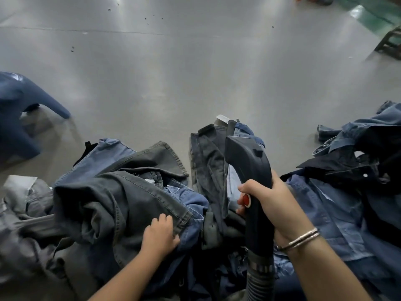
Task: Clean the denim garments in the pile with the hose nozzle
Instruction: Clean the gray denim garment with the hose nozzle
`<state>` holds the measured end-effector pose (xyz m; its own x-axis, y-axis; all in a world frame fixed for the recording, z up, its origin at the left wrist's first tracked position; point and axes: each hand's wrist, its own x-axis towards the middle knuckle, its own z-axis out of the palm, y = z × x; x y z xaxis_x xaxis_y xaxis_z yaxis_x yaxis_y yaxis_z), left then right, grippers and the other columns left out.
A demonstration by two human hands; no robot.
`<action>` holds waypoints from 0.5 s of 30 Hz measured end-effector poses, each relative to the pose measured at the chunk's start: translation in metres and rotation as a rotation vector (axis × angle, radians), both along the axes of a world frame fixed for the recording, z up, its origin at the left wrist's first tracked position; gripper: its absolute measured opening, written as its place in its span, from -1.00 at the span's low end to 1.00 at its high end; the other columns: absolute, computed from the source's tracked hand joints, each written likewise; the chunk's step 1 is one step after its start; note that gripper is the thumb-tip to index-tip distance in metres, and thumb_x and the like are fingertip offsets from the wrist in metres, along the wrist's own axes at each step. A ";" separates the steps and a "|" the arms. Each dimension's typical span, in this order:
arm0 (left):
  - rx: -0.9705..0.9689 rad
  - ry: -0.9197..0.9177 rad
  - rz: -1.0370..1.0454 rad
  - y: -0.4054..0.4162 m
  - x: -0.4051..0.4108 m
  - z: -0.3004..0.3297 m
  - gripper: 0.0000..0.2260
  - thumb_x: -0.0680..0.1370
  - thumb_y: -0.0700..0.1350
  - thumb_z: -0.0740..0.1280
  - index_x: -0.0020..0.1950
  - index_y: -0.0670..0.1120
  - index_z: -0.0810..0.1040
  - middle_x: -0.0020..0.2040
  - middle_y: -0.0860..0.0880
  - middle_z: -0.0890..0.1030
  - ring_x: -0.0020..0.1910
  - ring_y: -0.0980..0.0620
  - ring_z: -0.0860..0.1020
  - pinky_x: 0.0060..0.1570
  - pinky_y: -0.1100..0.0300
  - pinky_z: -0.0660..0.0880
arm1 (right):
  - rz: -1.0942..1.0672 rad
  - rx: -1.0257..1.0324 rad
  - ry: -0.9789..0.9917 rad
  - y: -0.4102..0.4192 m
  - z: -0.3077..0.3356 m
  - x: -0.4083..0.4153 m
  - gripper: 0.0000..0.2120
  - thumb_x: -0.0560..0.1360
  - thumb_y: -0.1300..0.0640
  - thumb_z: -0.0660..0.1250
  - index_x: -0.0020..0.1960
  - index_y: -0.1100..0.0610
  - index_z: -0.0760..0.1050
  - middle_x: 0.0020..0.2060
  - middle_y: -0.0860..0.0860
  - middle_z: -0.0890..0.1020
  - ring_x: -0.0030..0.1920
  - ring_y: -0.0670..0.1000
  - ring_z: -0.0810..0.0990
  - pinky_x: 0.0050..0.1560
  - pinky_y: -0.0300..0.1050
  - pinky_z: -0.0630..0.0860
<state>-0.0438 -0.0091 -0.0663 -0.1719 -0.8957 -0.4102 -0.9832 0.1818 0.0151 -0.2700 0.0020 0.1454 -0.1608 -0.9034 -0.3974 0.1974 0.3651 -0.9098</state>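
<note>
A pile of denim garments [134,170] in blue, grey and dark tones fills the lower half of the head view. My right hand [273,198] grips the handle of a black hose nozzle [247,161], which has a red button and a ribbed hose trailing down. The nozzle's head points away from me over a dark grey garment [208,161] in the middle. My left hand [161,233] pinches the hemmed edge of a grey denim piece [121,200] on top of the left heap.
A grey polished floor [195,72] stretches beyond the pile. A blue plastic stool [19,109] stands at the left. More blue and dark denim [358,153] lies heaped at the right. A dark pallet-like frame [390,42] sits at the far right.
</note>
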 end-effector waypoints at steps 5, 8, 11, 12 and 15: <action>-0.071 -0.096 -0.250 -0.006 0.012 0.010 -0.65 0.38 0.13 0.40 0.00 -0.08 0.53 -0.09 -0.05 0.61 -0.14 -0.07 0.64 -0.32 0.20 0.44 | 0.024 0.012 0.033 0.001 -0.002 0.014 -0.81 0.43 0.42 0.29 -0.03 0.20 0.41 -0.54 0.04 0.47 -0.50 0.04 0.44 -0.45 -0.08 0.46; -0.003 -0.127 -0.259 0.004 0.015 0.009 -0.61 0.41 0.14 0.40 0.09 -0.07 0.47 0.00 -0.09 0.56 -0.04 -0.11 0.60 -0.25 0.15 0.46 | 0.082 0.012 0.061 0.005 -0.003 0.025 -0.77 0.44 0.45 0.28 0.01 0.19 0.43 -0.51 0.06 0.46 -0.50 0.02 0.43 -0.46 -0.12 0.44; 0.014 0.070 -0.021 -0.002 0.019 0.015 -0.91 0.53 -0.07 0.28 -0.01 -0.06 0.50 0.04 -0.12 0.61 0.01 -0.14 0.60 -0.08 0.13 0.49 | 0.126 0.023 0.073 0.008 -0.002 0.031 -0.72 0.43 0.44 0.30 0.06 0.17 0.43 -0.48 0.07 0.46 -0.51 -0.01 0.43 -0.47 -0.14 0.44; 0.099 0.253 0.138 -0.009 0.022 0.024 -0.93 0.56 -0.10 0.26 -0.10 -0.04 0.49 0.01 -0.12 0.62 0.01 -0.11 0.59 -0.05 0.14 0.45 | 0.128 0.026 0.066 0.008 -0.002 0.031 -0.71 0.43 0.44 0.30 0.08 0.17 0.43 -0.46 0.07 0.47 -0.52 -0.03 0.44 -0.47 -0.15 0.44; 0.272 0.993 0.577 -0.028 0.022 0.071 -0.90 0.48 -0.14 0.44 -0.19 -0.11 0.57 -0.16 -0.14 0.65 -0.10 -0.04 0.56 0.01 0.09 0.49 | 0.104 0.010 0.047 0.006 0.003 0.032 -0.66 0.43 0.42 0.37 0.13 0.17 0.43 -0.37 0.05 0.51 -0.50 -0.10 0.48 -0.46 -0.22 0.46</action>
